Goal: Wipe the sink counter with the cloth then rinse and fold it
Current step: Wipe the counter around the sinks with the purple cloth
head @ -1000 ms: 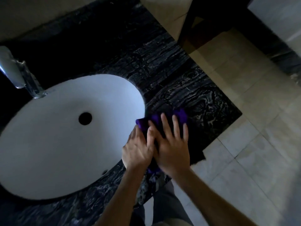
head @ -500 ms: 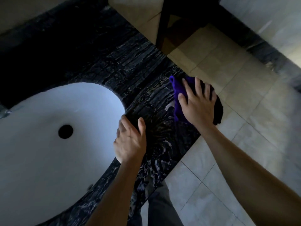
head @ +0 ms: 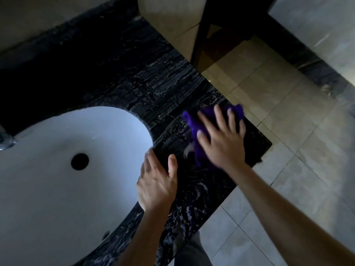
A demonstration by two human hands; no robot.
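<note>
Right hand (head: 223, 143), fingers spread flat, presses the crumpled purple cloth (head: 197, 131) onto the black marble surface (head: 153, 89) at three o'clock of the white oval sink (head: 57, 179); left hand (head: 156, 181) rests open on its rim. No writing visible.

Beyond our right hand (head: 222, 143) the dark marble counter (head: 149, 89) lies bare toward the wall. To its right the counter ends at a corner, with tiled floor (head: 288, 112) below. Our left hand (head: 156, 184) rests beside it at the rim of the sink (head: 48, 189), whose faucet (head: 5, 143) stands far left.
</note>
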